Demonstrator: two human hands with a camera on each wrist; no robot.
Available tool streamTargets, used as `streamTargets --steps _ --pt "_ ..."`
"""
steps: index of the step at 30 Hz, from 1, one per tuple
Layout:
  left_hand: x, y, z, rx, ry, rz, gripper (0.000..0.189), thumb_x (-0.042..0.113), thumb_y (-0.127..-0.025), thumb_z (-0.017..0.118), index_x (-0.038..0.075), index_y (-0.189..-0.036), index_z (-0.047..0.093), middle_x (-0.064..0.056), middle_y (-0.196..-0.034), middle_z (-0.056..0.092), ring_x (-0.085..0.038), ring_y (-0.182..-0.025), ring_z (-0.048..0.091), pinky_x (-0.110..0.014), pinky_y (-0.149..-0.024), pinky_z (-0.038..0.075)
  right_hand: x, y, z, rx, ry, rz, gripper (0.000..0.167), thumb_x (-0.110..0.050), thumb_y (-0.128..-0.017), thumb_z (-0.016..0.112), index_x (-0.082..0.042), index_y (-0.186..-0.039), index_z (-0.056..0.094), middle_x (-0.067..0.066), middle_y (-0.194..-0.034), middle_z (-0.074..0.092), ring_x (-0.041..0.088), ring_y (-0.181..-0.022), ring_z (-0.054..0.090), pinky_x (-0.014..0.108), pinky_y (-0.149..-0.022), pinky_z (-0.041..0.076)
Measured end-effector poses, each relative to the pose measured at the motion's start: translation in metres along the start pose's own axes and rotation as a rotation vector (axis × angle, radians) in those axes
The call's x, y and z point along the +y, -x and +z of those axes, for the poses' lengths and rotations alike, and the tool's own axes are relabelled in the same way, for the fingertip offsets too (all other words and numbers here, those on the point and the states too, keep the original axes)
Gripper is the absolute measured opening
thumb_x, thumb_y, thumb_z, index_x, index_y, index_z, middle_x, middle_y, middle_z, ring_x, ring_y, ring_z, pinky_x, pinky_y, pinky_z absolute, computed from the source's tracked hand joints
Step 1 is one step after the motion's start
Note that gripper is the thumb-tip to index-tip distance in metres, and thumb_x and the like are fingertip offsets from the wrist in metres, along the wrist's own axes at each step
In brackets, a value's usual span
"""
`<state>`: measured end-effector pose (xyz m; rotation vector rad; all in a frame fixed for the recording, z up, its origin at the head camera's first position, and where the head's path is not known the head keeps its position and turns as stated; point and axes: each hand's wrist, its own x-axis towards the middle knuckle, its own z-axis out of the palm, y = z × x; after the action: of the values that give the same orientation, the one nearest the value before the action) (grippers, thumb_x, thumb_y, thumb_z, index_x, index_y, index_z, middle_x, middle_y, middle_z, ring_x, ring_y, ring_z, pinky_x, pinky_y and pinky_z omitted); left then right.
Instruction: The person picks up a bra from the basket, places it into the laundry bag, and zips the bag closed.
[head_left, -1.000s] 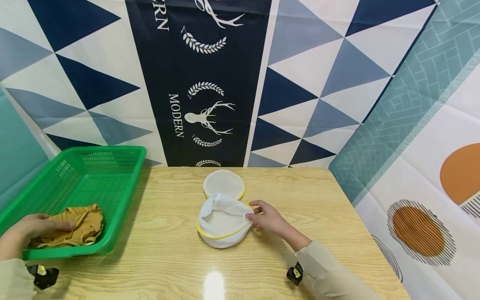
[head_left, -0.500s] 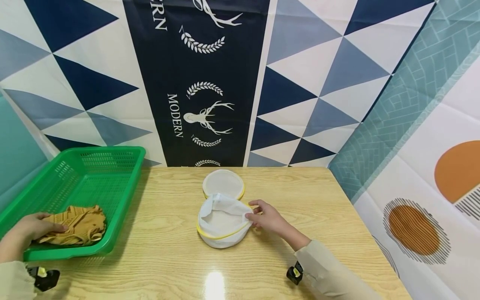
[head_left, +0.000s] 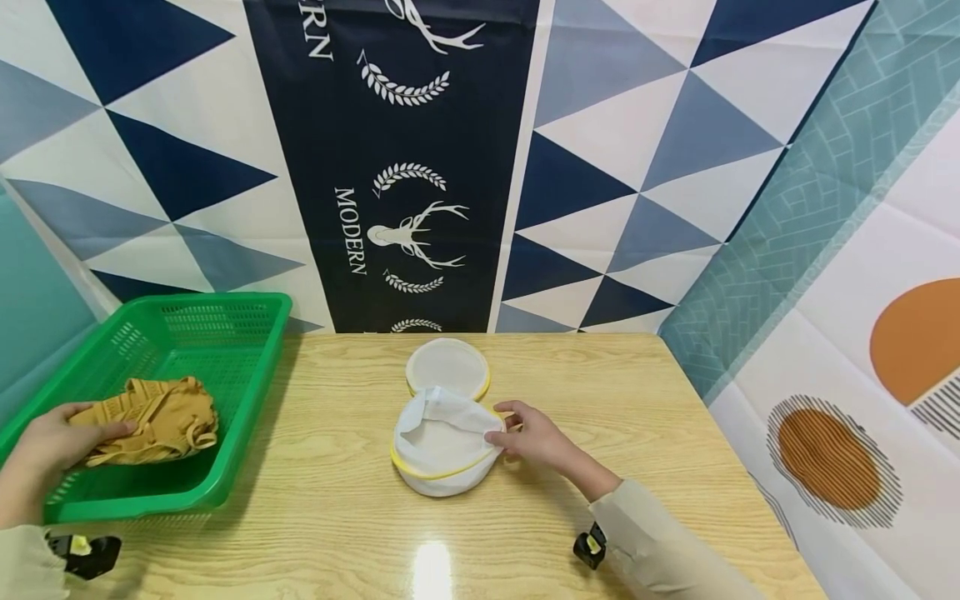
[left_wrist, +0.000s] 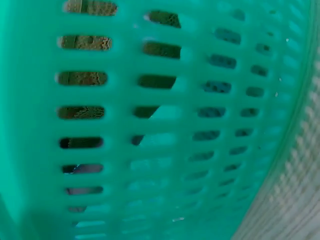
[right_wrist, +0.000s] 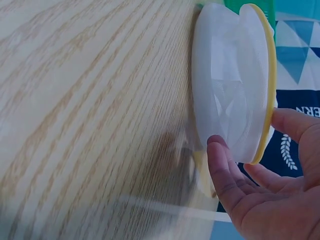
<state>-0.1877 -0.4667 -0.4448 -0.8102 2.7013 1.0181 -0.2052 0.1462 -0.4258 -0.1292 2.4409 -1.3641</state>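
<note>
My left hand (head_left: 56,442) grips a folded mustard garment (head_left: 161,417) with straps and patterned trim, thumb on top and fingers hidden beneath. It holds the garment over the near end of a green plastic basket (head_left: 255,392). In the left wrist view, the slotted basket wall (left_wrist: 120,125) hides the hand, and only bits of fabric show through the slots. At mid-table stands a round white mesh laundry bag (head_left: 450,479) with a yellow edge, its top gaping. My right hand (head_left: 528,433) pinches the bag's right rim; the right wrist view shows the thumb at the yellow edge (right_wrist: 272,75).
Behind the bag lies a flat white disc (head_left: 446,367) with yellow edging, partly overlapped by the bag. A patterned cloth wall (head_left: 615,167) rises at the back of the wooden table (head_left: 315,533), and another hanging cloth (head_left: 832,375) borders it on the right.
My left hand has raised the mustard garment from the basket's bottom and it now sits higher in view. The right hand and the laundry bag have shifted very slightly left.
</note>
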Motion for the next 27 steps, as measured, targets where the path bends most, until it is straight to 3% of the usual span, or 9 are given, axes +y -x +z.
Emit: streamTargets --steps 3,14,18,22,23,25,27 --pt "-0.027 -0.033 0.004 0.054 0.007 0.044 0.118 0.073 -0.075 0.052 -0.003 -0.147 -0.002 -0.037 -0.148 -0.003 -0.059 -0.113 0.033 -0.055 -0.069 0.045 0.001 0.0 0.0 -0.002 0.007 -0.012 0.056 -0.022 -0.085 0.069 -0.003 -0.133 0.047 0.015 -0.107 0.057 0.016 -0.077 0.061 0.033 -0.069 0.055" --pt "-0.022 -0.034 0.003 0.129 0.057 0.075 0.116 0.072 -0.076 0.054 0.001 -0.149 -0.002 -0.035 -0.149 -0.005 -0.062 -0.118 0.027 -0.061 -0.072 0.044 0.004 -0.002 0.001 0.001 0.013 -0.027 0.054 -0.021 -0.085 0.069 -0.003 -0.132 0.048 0.014 -0.106 0.058 0.017 -0.075 0.061 0.033 -0.067 0.055" --pt "-0.001 -0.009 0.002 0.129 0.087 0.048 0.111 0.066 -0.079 0.055 0.001 -0.149 -0.002 -0.034 -0.15 -0.005 -0.06 -0.121 0.026 -0.056 -0.067 0.046 0.003 -0.001 0.002 0.002 0.012 -0.021 0.053 -0.02 -0.085 0.069 -0.004 -0.131 0.049 0.014 -0.105 0.058 0.017 -0.075 0.061 0.033 -0.067 0.054" --pt "0.035 0.031 -0.005 0.109 0.125 0.035 0.107 0.058 -0.082 0.059 -0.001 -0.148 0.0 -0.034 -0.15 -0.006 -0.061 -0.123 0.023 -0.061 -0.072 0.045 0.003 -0.001 0.002 0.005 0.009 -0.022 0.052 -0.019 -0.086 0.068 -0.004 -0.131 0.049 0.014 -0.104 0.057 0.017 -0.074 0.061 0.033 -0.067 0.054" --pt "0.041 0.038 -0.006 0.107 0.137 0.036 0.106 0.057 -0.082 0.059 -0.001 -0.148 -0.001 -0.034 -0.15 -0.006 -0.061 -0.123 0.024 -0.063 -0.079 0.043 0.002 -0.001 0.002 0.005 0.009 -0.022 0.052 -0.019 -0.086 0.068 -0.004 -0.131 0.049 0.014 -0.104 0.058 0.017 -0.074 0.06 0.033 -0.066 0.054" --pt "0.05 0.048 -0.008 0.108 0.154 0.046 0.104 0.055 -0.083 0.059 -0.001 -0.148 -0.001 -0.035 -0.149 -0.006 -0.061 -0.12 0.026 -0.063 -0.081 0.043 0.002 -0.001 0.002 0.007 0.012 -0.021 0.051 -0.018 -0.086 0.068 -0.004 -0.131 0.049 0.013 -0.104 0.058 0.017 -0.074 0.06 0.032 -0.066 0.054" --pt "0.052 0.049 -0.008 0.129 0.162 0.036 0.102 0.055 -0.084 0.058 0.001 -0.149 -0.001 -0.034 -0.15 -0.005 -0.06 -0.12 0.029 -0.062 -0.079 0.044 0.003 -0.001 0.003 0.009 0.015 -0.021 0.051 -0.018 -0.086 0.068 -0.005 -0.131 0.049 0.013 -0.104 0.058 0.016 -0.074 0.06 0.032 -0.066 0.054"
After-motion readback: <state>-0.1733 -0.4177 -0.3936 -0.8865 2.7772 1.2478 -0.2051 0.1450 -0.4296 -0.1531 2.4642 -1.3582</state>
